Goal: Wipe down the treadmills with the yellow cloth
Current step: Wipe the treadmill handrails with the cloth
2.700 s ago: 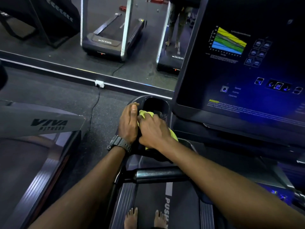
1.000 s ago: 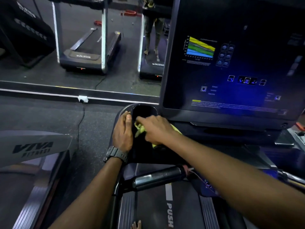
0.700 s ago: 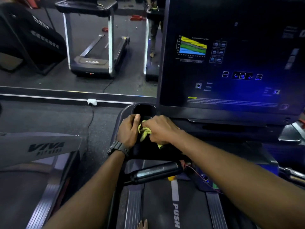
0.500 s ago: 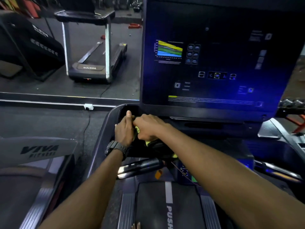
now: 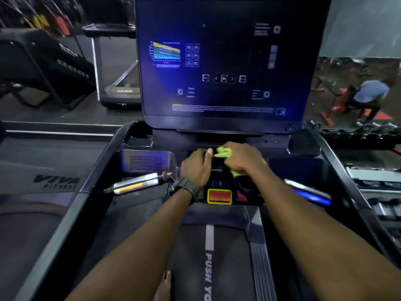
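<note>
Centrally, both forearms are stretched forward from the lower edge of the view and brought together over the console deck of the treadmill (image 5: 325, 161), just below the large dark screen (image 5: 219, 61). The right hand (image 5: 243, 158) is held knuckles up with its fingers curled round the yellow cloth (image 5: 224, 152); a bunched fold of the cloth is seen sticking out past the thumb side, and a second small piece is visible under the heel of the hand. The cloth is thus kept at the middle of the console, just below the screen's lower edge and above the red stop button (image 5: 219, 196). The left hand (image 5: 196, 167) is laid beside the right one, back upward, with the fingers bent downward over the dark console surface and the thumb pointed toward the cloth; whether anything is gripped by it cannot be told, since the fingertips are hidden and blurred. A dark watch (image 5: 184, 186) is worn on the left wrist. A silver handlebar grip (image 5: 136, 184) is seen to the left of that wrist, and an open cup holder (image 5: 138, 137) lies at the console's far left corner. The belt (image 5: 195, 257), marked "PUSH", is seen between the forearms below.
</note>
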